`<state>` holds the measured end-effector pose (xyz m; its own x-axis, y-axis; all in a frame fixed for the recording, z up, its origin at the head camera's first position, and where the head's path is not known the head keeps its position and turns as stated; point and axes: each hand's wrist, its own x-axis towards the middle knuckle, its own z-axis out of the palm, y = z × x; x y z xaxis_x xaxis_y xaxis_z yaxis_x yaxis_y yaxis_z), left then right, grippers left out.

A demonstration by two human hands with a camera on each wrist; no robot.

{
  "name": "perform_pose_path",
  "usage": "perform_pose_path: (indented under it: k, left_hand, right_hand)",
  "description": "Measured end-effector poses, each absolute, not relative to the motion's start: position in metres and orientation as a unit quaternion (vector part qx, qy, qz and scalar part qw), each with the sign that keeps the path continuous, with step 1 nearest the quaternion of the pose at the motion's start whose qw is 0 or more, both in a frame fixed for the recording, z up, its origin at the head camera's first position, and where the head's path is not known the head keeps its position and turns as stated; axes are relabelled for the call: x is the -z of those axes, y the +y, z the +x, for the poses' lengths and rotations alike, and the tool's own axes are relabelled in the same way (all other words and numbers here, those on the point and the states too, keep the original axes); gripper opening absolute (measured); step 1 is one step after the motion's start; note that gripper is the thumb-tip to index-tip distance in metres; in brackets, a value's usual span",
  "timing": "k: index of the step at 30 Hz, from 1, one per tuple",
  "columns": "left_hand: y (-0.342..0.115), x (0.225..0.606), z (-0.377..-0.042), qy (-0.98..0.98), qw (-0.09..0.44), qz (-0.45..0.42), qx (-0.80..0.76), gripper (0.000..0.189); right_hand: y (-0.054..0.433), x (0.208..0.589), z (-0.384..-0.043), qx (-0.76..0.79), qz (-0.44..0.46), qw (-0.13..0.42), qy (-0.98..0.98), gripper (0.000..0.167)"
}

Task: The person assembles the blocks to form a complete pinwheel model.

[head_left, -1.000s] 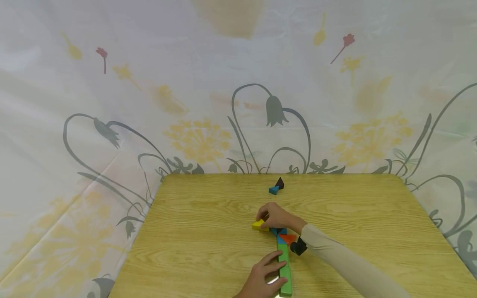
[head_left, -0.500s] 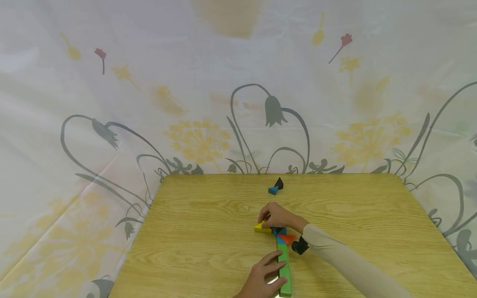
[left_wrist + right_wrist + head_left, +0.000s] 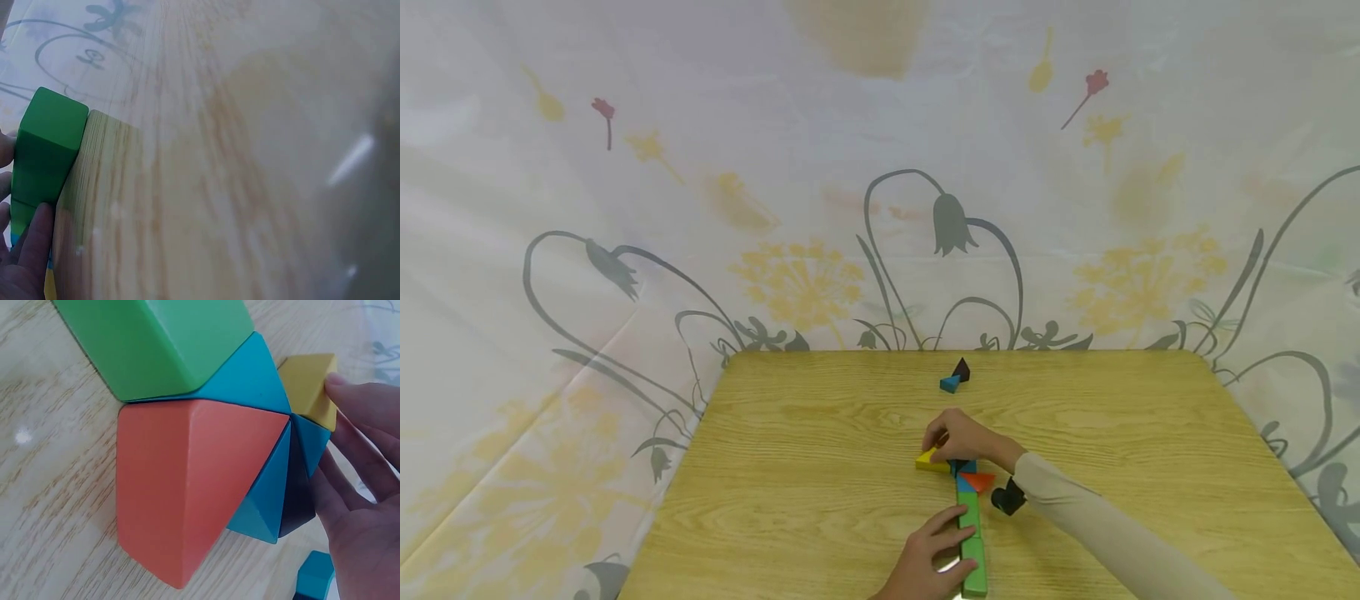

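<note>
My right hand (image 3: 968,435) pinches a yellow triangular block (image 3: 931,463), pressed against a small cluster of blue and black triangular blocks. In the right wrist view that yellow block (image 3: 311,384) touches a small blue triangle (image 3: 310,440), with a dark block (image 3: 297,494) beside it. A red triangular block (image 3: 187,481) lies against the row. Two green blocks run end to end toward me, the nearer green block (image 3: 974,581) at the front. My left hand (image 3: 923,554) rests spread fingers on them. In the left wrist view, fingers lie along the green block (image 3: 50,144).
Dark blocks (image 3: 1009,497) stand just right of the row, beside my right sleeve (image 3: 1097,517). A small blue triangle (image 3: 950,384) and a dark triangle (image 3: 962,369) lie near the far edge of the wooden table (image 3: 790,458). A flower-printed sheet (image 3: 700,150) hangs behind.
My right hand has slid the yellow block slightly right and toward me, against the blue and black blocks. The dark blocks at the right have shifted slightly right. My left hand stays put.
</note>
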<state>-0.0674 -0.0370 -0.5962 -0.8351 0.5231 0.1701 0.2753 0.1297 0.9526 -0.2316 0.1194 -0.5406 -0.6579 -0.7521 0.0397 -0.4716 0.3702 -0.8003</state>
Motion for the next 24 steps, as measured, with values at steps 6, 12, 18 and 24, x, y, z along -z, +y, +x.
perform_pose_path:
  k: [6, 12, 18, 24]
  left_hand:
    - [-0.0371, 0.5954, -0.0676, 0.744, 0.109, 0.262, -0.605, 0.042]
    - [-0.0366, 0.5953, -0.0678, 0.744, 0.113, 0.252, -0.608, 0.042]
    - [-0.0364, 0.5963, -0.0676, 0.741, 0.113, 0.255, -0.611, 0.042]
    - [-0.0366, 0.5967, -0.0674, 0.743, 0.103, 0.265, -0.606, 0.041]
  right_hand:
    - [0.1209, 0.5409, -0.2314, 0.415, -0.387, 0.172, 0.805, 0.008]
    - [0.122, 0.5405, -0.2316, 0.408, -0.38, 0.18, 0.81, 0.01]
    - [0.1222, 0.5388, -0.2303, 0.401, -0.382, 0.179, 0.813, 0.013]
    - [0.1219, 0.5391, -0.2297, 0.393, -0.38, 0.179, 0.818, 0.014]
